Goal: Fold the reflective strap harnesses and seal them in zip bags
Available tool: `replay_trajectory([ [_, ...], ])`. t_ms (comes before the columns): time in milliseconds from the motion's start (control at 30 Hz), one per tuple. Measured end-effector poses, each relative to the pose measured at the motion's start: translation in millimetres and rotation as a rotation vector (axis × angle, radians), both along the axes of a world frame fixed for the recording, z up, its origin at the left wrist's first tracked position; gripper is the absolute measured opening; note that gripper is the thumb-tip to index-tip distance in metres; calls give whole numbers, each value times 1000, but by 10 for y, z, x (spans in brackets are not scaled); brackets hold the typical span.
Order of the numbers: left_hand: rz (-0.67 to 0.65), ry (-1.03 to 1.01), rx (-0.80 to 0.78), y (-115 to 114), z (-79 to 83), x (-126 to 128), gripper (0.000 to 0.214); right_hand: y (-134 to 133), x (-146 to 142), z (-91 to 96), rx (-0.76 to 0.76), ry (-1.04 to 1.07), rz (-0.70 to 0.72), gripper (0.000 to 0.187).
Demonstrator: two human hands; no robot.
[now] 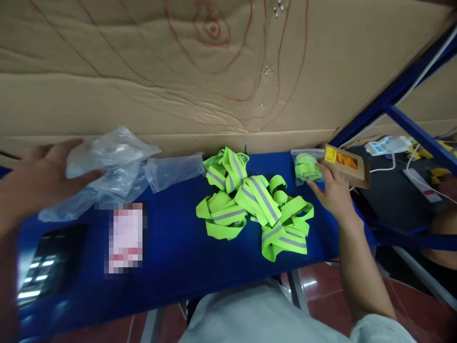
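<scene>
Brown cardboard sheeting (117, 114) makes the wall behind the bench, creased across its width and scrawled with red looping lines (213, 29) around a small dotted circle; 3 clusters of shiny specks run down it. The workbench's deep blue top (171, 271) meets its foot. Off to my right, a blue metal frame (410, 126) slants past, a white cable (424, 71) along it, with a neighbouring black tabletop (382, 205) beyond. Below, grey metal legs (298, 293) stand over dark red floor tiles (321, 281), where overhead light leaves a pale glint.

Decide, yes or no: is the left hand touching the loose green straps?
No, the left hand is at the clear plastic bags, apart from the straps.
</scene>
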State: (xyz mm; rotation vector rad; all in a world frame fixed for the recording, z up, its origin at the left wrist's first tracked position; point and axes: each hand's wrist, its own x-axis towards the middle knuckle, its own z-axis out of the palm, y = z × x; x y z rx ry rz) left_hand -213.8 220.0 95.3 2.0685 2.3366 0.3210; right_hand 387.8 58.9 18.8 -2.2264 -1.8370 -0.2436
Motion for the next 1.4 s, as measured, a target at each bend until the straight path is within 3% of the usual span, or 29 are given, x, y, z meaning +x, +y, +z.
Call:
replay_trajectory([
  [67, -73, 16, -76, -193, -120, 280, 89, 165, -2, -82, -47, -21, -27, 77],
  [133, -115, -57, -131, -341, -278, 592, 98, 303, -30, -178, -84, -10, -44, 80],
  [200, -164, -86, -120, -395, -431, 816, 105, 392, -51, -269, -52, 33, -79, 73],
  [267, -239, -68, -87, -360, -539, 874, 103, 428, -33, -335, 45, 121, -84, 62],
  [400, -336, 14, -44, -175, -586, 547, 89, 379, 96, -373, 227, 402, 6, 54],
  [500, -287, 103, -73, -84, -516, 204, 87, 275, 132, -308, 326, 742, 47, 59],
  [600, -133, 37, -158, -71, -392, -15, 108, 113, 7, -119, 363, 1122, 117, 62],
  [733, -139, -89, -158, -159, -208, -36, 137, -193, -340, 181, 384, 1302, 142, 66],
  [833, -130, -183, 139, -486, -117, 289, 125, -447, -649, 209, 418, 1292, 26, 70],
  [900, -131, -466, 368, -891, -112, 678, 78, -584, -895, 142, 383, 1355, -15, 65],
  [933, -173, -710, 322, -1126, -130, 896, 49, -633, -1034, 106, 322, 1412, 9, 59],
  [967, -294, -948, 167, -1361, -163, 1109, 33, -664, -1180, 79, 223, 1479, 61, 53],
  [1000, -423, -1149, -61, -1580, -207, 1299, 31, -679, -1329, 63, 74, 1546, 125, 49],
  [1033, -479, -1314, -188, -1770, -258, 1454, 28, -677, -1472, 58, -75, 1597, 174, 46],
  [1067, -448, -1413, -264, -1923, -313, 1565, 20, -664, -1601, 60, -195, 1624, 189, 45],
  [1133, -307, -1529, -320, -2121, -419, 1652, 10, -615, -1796, 74, -289, 1585, 175, 47],
  [1300, -80, -1819, -492, -2343, -563, 1507, 17, -565, -1945, 127, -92, 1274, 270, 49],
  [1400, 26, -1933, -537, -2461, -547, 1549, 29, -661, -2010, 238, 125, 1009, 389, 25],
])
